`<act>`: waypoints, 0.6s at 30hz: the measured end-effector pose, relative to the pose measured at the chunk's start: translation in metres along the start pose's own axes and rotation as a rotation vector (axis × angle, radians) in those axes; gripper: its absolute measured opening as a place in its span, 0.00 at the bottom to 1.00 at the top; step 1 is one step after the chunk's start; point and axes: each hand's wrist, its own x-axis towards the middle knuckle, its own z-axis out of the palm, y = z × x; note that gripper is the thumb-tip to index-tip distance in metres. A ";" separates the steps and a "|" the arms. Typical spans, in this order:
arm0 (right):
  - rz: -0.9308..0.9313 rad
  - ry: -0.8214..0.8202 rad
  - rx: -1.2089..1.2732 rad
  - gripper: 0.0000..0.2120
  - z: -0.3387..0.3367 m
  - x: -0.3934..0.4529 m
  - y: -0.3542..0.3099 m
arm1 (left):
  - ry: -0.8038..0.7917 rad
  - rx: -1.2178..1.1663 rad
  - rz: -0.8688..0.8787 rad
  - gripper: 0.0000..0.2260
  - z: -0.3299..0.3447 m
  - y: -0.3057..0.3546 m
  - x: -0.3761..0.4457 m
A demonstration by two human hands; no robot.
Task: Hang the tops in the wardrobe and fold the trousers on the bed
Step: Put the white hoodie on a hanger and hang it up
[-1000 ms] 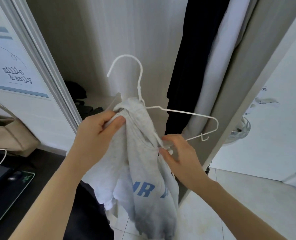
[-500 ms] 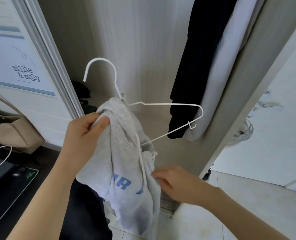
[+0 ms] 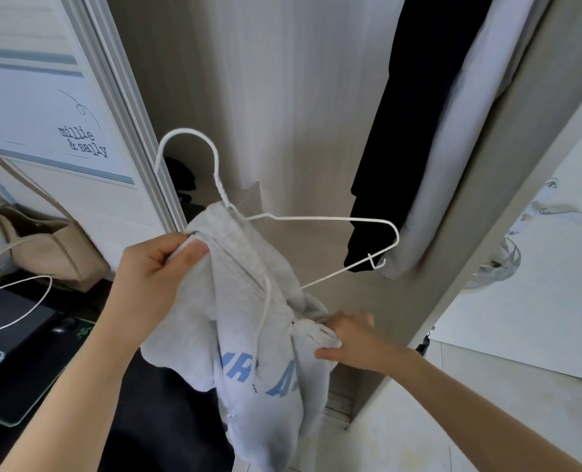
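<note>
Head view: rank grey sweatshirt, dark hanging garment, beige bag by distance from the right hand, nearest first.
1. Grey sweatshirt: touching the right hand, which pinches its fabric at its right side.
2. Dark hanging garment: above the hand, inside the wardrobe, its lower end near the white hanger's tip.
3. Beige bag: far left, beyond the left hand.

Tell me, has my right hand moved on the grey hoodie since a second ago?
Yes. The right hand has dropped from the hanger's lower wire to a fold lower on the grey hoodie, below the dark garment's hem.
</note>
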 end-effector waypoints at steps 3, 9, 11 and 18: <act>-0.016 0.074 -0.264 0.20 -0.023 -0.015 0.029 | -0.075 0.061 0.033 0.14 -0.009 -0.011 -0.007; -0.166 0.275 -0.710 0.20 -0.057 -0.043 0.051 | -0.307 0.303 0.123 0.12 -0.019 -0.021 -0.006; -0.231 0.351 -0.713 0.18 -0.065 -0.052 0.057 | -0.270 0.414 0.168 0.13 -0.022 -0.032 -0.002; -0.246 0.513 -0.751 0.20 -0.096 -0.071 0.046 | -0.203 0.675 0.420 0.20 -0.006 -0.042 0.009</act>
